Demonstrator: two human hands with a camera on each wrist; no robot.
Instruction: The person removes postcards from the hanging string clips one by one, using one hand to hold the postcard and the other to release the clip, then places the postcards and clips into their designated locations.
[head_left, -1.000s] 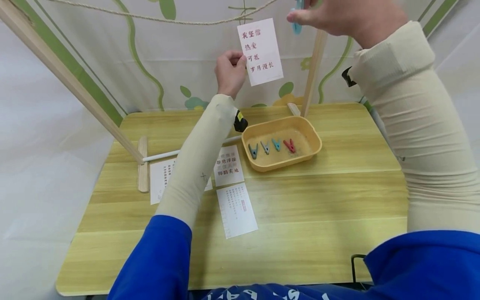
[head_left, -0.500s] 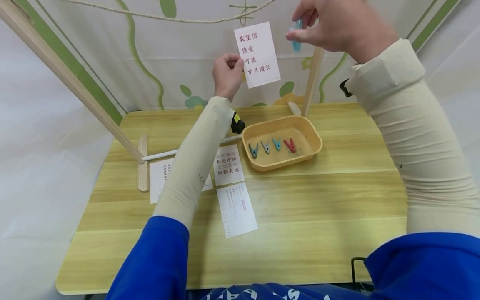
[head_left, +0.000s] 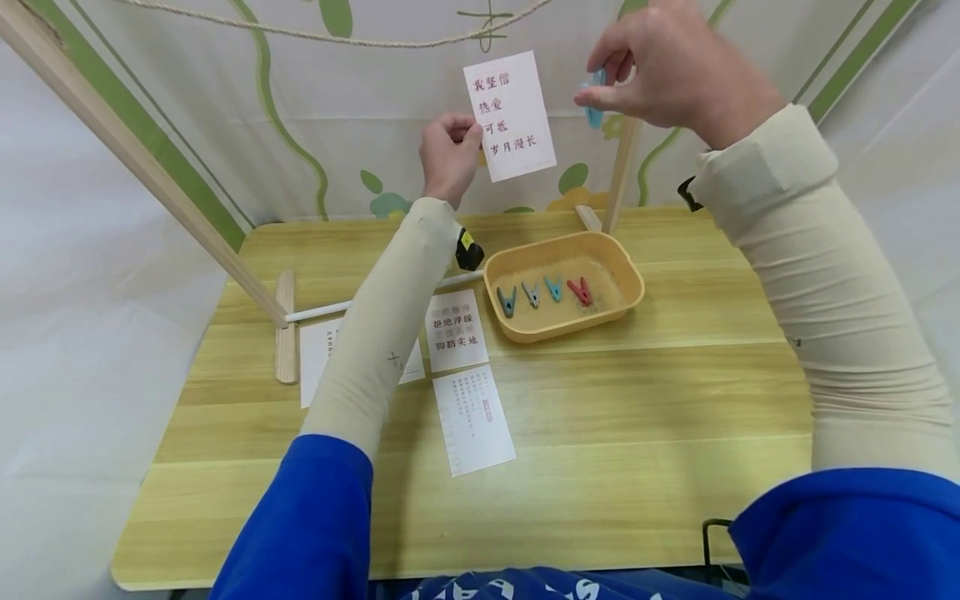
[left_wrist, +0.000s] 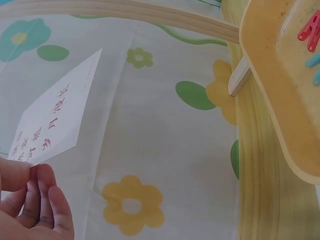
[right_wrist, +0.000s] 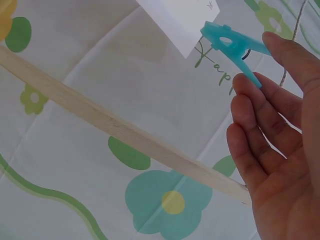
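My left hand [head_left: 452, 157] pinches a white card [head_left: 512, 117] by its left edge, between thumb and fingers. The card bears rows of red Chinese characters and is held up in the air, slightly tilted, below the rope [head_left: 375, 42]. To its right, my right hand [head_left: 675, 71] holds a light-blue clothespin [head_left: 595, 98]. In the right wrist view the clothespin [right_wrist: 230, 42] has its handles between thumb and fingers, with its nose pointing toward the card [right_wrist: 182, 22]. The left wrist view shows the fingers at the card's [left_wrist: 62, 112] lower edge.
A yellow tray [head_left: 626, 292] holds several clothespins: grey, pale blue, blue and a red one [head_left: 580, 291]. Printed cards [head_left: 474, 421] lie on the wooden table [head_left: 637, 467] at the left. Wooden posts [head_left: 142, 167] stand at both sides, with a white rod [head_left: 322, 311] low between them.
Both hands have come down a little from the rope, the card and clothespin with them. The card has shifted slightly left. The clothespins in the tray have stayed put.
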